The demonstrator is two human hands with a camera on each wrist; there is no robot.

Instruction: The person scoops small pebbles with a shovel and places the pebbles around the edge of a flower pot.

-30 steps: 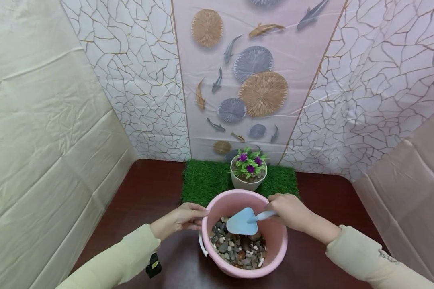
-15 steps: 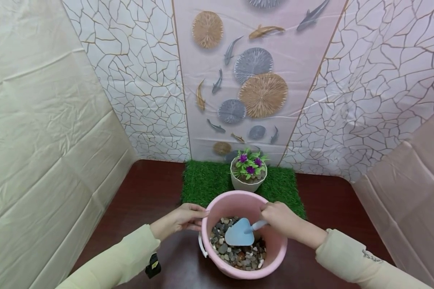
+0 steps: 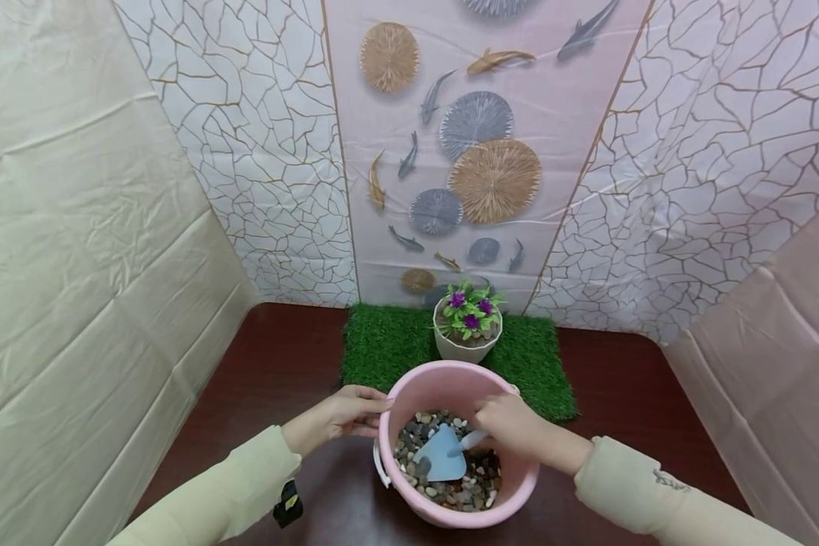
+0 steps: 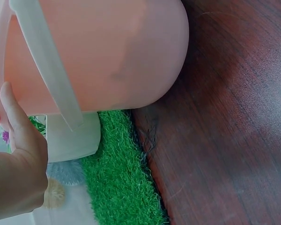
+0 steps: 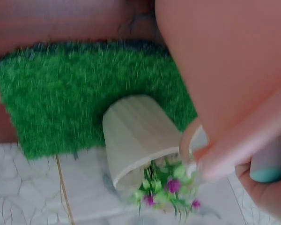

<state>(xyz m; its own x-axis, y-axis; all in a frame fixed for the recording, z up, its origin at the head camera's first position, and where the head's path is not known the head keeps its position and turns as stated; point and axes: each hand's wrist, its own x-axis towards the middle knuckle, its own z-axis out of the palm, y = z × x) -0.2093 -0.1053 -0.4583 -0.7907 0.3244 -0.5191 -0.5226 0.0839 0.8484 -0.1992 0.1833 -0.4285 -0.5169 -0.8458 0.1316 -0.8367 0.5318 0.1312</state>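
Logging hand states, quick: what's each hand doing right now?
Left hand: holding the pink bucket at its edge.
Right hand: holding the blue trowel by its handle.

Smooth plastic, matt stone, glossy wood grain

Of smooth plastic with a soft sheen: bucket (image 3: 437, 388), carrying handle (image 4: 48, 65). Of smooth, more matt plastic: trowel (image 3: 444, 459). Of stone, mostly matt, rounded: pebbles (image 3: 467, 498). Wood-grained, glossy: counter (image 3: 290, 356). Of rough artificial grass: mat (image 3: 382, 341). Smooth, matt, plastic or ceramic unclear: flowerpot (image 3: 460, 352). Of creased printed cloth, faintly shiny: backdrop (image 3: 280, 152). Of matt cloth: sleeves (image 3: 624, 481).
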